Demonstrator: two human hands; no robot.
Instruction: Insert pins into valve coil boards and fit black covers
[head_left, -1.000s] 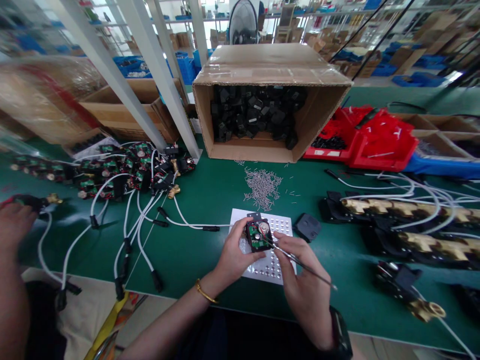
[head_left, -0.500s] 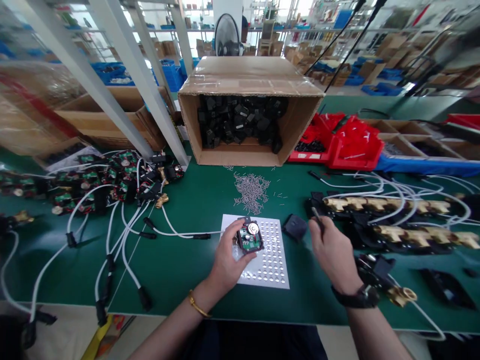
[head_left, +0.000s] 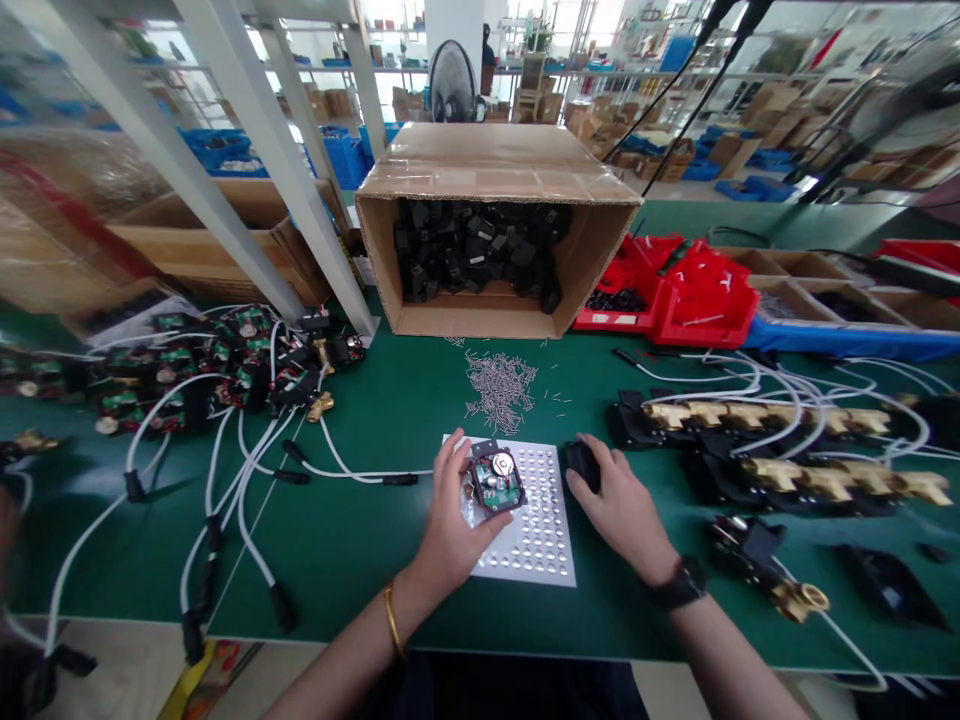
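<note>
In the head view, my left hand point(head_left: 450, 525) is closed around the edges of an open black housing point(head_left: 498, 478). A green circuit board with a round silvery disc shows inside it, facing up. Beneath lies a white sheet point(head_left: 551, 560) with rows of small shiny round dots. My right hand point(head_left: 626, 510) is closed on a black plastic cover point(head_left: 581, 467) at the sheet's right edge. The cover is partly hidden by the fingers. A heap of small metal pins or screws point(head_left: 501, 388) lies beyond the sheet.
A cardboard box point(head_left: 499, 325) full of black covers faces me. Wired circuit assemblies point(head_left: 202, 370) and white cables cover the left side. Brass fittings on black bodies point(head_left: 787, 415), red bins point(head_left: 705, 300) and a loose valve assembly point(head_left: 765, 560) stand to the right.
My right hand has moved left and down onto the black cover. The slim tool seen in it before no longer shows. My left hand keeps the housing almost in place.
</note>
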